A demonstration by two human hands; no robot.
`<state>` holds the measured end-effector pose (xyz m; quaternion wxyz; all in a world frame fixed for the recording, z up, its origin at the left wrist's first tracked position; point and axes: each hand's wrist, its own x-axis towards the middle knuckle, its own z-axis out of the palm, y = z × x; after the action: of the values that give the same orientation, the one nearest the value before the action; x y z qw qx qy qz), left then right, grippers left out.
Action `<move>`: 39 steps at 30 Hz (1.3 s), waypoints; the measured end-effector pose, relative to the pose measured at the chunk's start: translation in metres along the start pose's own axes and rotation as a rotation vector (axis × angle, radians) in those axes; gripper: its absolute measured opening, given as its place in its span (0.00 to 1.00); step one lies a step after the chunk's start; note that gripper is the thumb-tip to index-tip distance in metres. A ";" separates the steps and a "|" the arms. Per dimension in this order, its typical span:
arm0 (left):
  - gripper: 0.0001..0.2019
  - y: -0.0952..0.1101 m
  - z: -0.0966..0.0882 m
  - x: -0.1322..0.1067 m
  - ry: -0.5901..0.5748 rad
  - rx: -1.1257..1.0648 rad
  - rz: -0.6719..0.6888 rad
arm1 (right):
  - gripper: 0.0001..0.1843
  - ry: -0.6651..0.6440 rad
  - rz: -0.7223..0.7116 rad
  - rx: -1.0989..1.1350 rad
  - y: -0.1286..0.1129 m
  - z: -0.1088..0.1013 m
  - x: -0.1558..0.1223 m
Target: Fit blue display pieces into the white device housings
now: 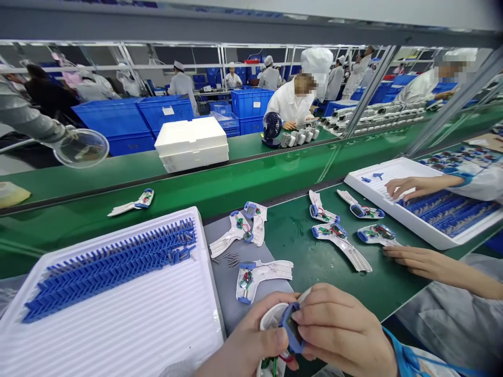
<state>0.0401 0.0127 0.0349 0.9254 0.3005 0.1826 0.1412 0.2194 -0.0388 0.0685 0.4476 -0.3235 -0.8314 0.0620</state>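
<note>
Green bench: hands (pixel 298 335) grip shell (pixel 288 327).

You have only one view, from the camera on your head. It looks forward and down across the green table (pixel 306 251), with your hands very near at the bottom edge. Farther away it reaches the conveyor belt (pixel 118 178) and other workers behind it.

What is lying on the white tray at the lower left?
The white tray holds rows of small blue plastic parts along its far side. Whatever lies under those rows is covered.
</note>
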 end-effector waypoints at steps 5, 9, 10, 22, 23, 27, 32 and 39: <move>0.31 0.006 0.004 -0.002 -0.067 0.105 -0.076 | 0.04 0.089 0.152 0.250 0.001 -0.001 0.004; 0.32 0.004 0.004 -0.002 -0.057 0.170 -0.111 | 0.06 -0.048 0.180 0.224 -0.002 -0.003 0.005; 0.32 0.002 0.003 -0.001 -0.059 0.167 -0.111 | 0.06 -0.075 0.184 0.193 -0.003 -0.003 0.004; 0.36 -0.011 -0.001 0.000 -0.007 0.065 -0.039 | 0.17 0.005 0.252 0.267 -0.004 0.003 -0.004; 0.35 -0.011 -0.001 0.000 -0.003 0.059 -0.038 | 0.17 0.007 0.273 0.282 -0.004 0.003 -0.004; 0.32 -0.012 -0.003 0.002 -0.027 0.043 -0.036 | 0.17 0.005 0.339 0.322 -0.004 0.002 -0.006; 0.31 -0.007 -0.003 0.004 -0.066 0.063 -0.029 | 0.19 0.006 0.332 0.344 -0.004 0.001 -0.005; 0.33 -0.008 -0.001 0.003 -0.040 0.087 -0.022 | 0.16 -0.035 0.384 0.299 -0.007 0.000 0.000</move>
<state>0.0436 0.0085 0.0283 0.9165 0.3410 0.1733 0.1169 0.2160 -0.0440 0.0710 0.4562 -0.4045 -0.7438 0.2739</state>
